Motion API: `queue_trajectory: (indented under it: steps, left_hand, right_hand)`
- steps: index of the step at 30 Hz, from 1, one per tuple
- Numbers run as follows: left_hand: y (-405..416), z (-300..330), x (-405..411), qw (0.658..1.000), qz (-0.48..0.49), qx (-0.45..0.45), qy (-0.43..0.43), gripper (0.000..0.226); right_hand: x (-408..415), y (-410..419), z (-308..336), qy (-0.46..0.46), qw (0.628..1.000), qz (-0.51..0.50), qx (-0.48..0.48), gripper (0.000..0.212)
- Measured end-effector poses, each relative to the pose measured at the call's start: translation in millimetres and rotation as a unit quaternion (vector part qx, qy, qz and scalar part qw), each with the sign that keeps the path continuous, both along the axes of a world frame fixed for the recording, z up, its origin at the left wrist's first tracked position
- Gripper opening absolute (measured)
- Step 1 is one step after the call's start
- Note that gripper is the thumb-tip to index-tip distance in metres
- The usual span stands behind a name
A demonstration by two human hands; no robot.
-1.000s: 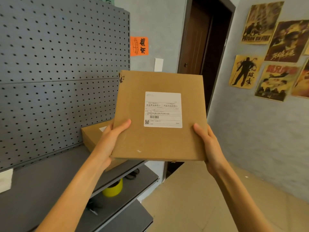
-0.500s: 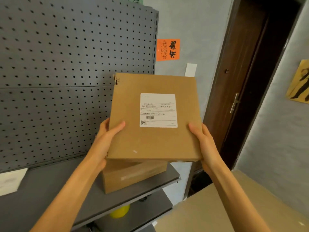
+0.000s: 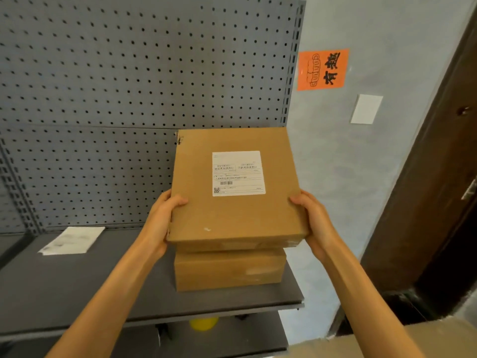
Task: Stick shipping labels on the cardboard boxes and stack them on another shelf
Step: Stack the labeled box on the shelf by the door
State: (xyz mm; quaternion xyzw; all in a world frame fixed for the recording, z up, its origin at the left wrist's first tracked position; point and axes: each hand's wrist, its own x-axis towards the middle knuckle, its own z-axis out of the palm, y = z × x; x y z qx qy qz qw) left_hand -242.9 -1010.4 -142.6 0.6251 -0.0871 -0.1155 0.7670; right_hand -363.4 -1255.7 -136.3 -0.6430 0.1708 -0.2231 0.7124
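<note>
Both hands, left (image 3: 161,223) and right (image 3: 313,223), clamp the flat brown labelled cardboard box (image 3: 236,202) by its side edges; it looks stiff and light.

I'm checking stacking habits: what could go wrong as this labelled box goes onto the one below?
The lower box sits near the shelf's right front corner, so a nudge might push it off. The held box, gripped by the left hand and right hand, overhangs on the right and may land offset and tip.

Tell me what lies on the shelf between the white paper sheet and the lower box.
Nothing: in the head view, bare grey shelf separates the paper sheet from the lower box.
</note>
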Motion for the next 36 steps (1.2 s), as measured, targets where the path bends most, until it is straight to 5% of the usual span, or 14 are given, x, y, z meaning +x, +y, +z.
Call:
queue_trajectory:
  steps: [6,29,32,36]
  left_hand:
    - [-3.9,-5.0,8.4,0.999,0.009,0.037,0.037,0.030]
    - [-1.4,-20.8,31.2,0.989,-0.045,0.076,0.118,0.027]
    - [-0.2,-14.5,33.7,0.988,-0.056,0.093,0.113,0.027]
    - [0.8,-5.5,44.2,0.986,-0.027,0.154,0.063,0.033]
  right_hand:
    - [19.1,-6.8,-14.8,0.061,0.997,0.033,0.046,0.036]
    - [44.5,-18.6,-30.7,0.168,0.984,0.028,0.044,0.032]
    - [44.1,-18.1,-22.8,0.171,0.985,0.008,0.002,0.034]
    - [49.6,-14.5,-7.1,0.139,0.969,-0.039,-0.202,0.032]
